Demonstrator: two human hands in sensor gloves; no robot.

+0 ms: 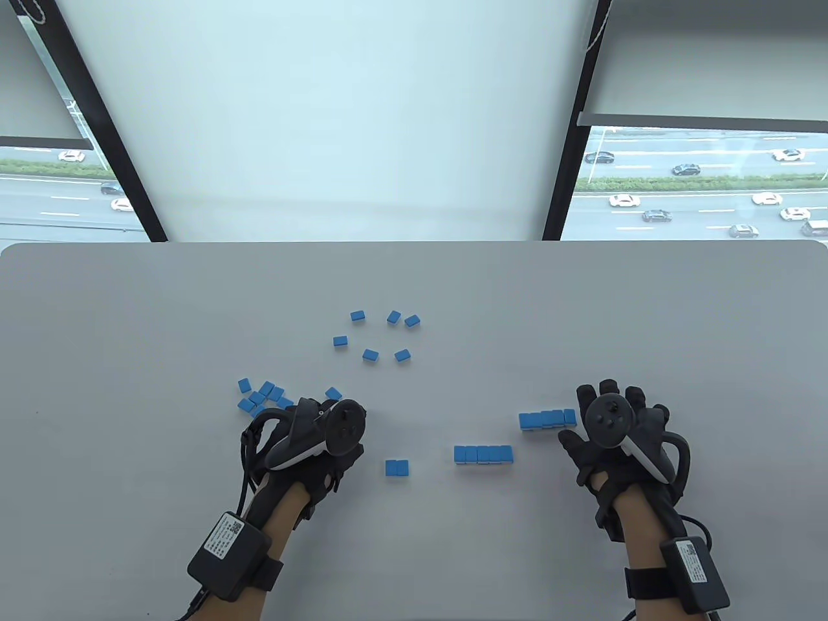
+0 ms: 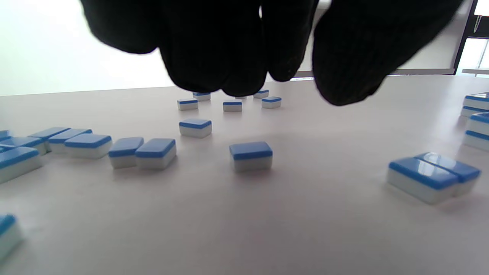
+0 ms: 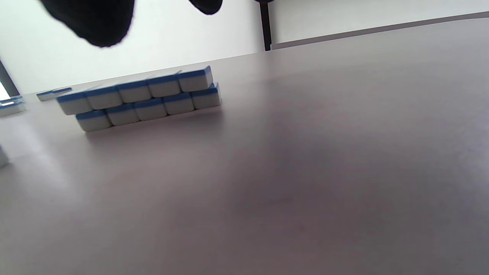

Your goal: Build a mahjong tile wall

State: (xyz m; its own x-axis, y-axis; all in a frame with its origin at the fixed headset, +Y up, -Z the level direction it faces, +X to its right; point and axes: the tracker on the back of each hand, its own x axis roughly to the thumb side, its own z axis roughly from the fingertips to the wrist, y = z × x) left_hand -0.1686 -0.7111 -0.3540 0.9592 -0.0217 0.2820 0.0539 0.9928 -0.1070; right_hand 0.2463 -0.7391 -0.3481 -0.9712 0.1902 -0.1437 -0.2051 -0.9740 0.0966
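Hands [image 1: 453,440] over blue tiles [image 1: 484,455]

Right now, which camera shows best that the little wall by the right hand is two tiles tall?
The right wrist view: the wall shows both layers side-on. The table view shows only its blue tops. The left wrist view catches just some tiles at its right edge.

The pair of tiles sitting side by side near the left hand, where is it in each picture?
Table view: the pair of tiles lies low in the middle, just right of the left hand.
Left wrist view: it is at the lower right.
Right wrist view: I cannot pick it out.
Shared landmark: the two-layer row of tiles, at the left wrist view's right edge and the right wrist view's upper left.
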